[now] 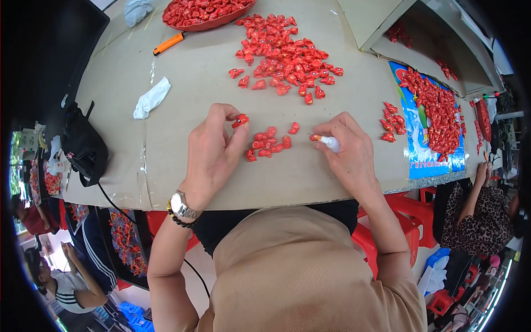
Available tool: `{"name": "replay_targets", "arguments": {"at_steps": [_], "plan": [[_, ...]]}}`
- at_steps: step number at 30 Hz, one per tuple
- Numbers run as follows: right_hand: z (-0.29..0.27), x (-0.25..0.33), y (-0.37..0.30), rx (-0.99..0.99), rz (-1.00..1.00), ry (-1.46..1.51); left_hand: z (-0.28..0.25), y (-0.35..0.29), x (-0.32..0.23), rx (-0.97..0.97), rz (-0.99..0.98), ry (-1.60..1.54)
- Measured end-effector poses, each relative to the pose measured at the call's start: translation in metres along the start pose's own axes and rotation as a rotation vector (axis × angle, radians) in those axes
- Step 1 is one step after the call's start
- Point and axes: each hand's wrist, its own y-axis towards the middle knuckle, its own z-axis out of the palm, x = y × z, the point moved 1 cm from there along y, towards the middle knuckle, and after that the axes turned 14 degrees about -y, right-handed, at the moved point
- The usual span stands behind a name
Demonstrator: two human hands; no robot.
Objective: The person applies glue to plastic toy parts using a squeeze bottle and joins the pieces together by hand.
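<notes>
The left hand (213,149) pinches a red figurine (241,120) toward the bench's (171,141) near edge; the right hand (349,152) holds a white pen (331,143). A slack pinch could drop the figurine among loose red pieces (271,132).

On the table (188,69), a cluster of figurines (269,143) lies between the left hand (213,152) and right hand (351,152). Beyond it spreads a larger pile (290,63), with a filled basin (194,27) to its far left. A bag (86,145) sits by the left edge; on the right, a sheet (423,167) lies under another heap (440,119), before an open box (379,25).
</notes>
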Motion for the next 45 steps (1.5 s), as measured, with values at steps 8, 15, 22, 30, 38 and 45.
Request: {"name": "replay_targets", "arguments": {"at_steps": [8, 15, 22, 30, 38, 45], "plan": [[-0.029, 0.011, -0.007, 0.044, 0.204, 0.855, 0.039, -0.035, -0.014, 0.075, -0.323, -1.399], [-0.035, 0.012, -0.021, -0.038, -0.066, 0.42, 0.064, -0.052, -0.014, 0.151, -0.472, -1.859], [-0.03, 0.01, -0.032, -0.314, -0.034, 0.743, 0.067, -0.058, -0.013, 0.192, -0.595, -1.961], [-0.035, 0.014, -0.036, -0.376, -0.279, 0.408, 0.07, -0.064, -0.008, 0.143, -0.606, -1.943], [-0.028, 0.013, -0.033, -0.458, -0.349, 0.298, 0.071, -0.065, -0.007, 0.114, -0.589, -1.879], [-0.028, 0.016, -0.032, -0.46, -0.363, 0.271, 0.072, -0.065, -0.008, 0.111, -0.572, -1.871]]}}
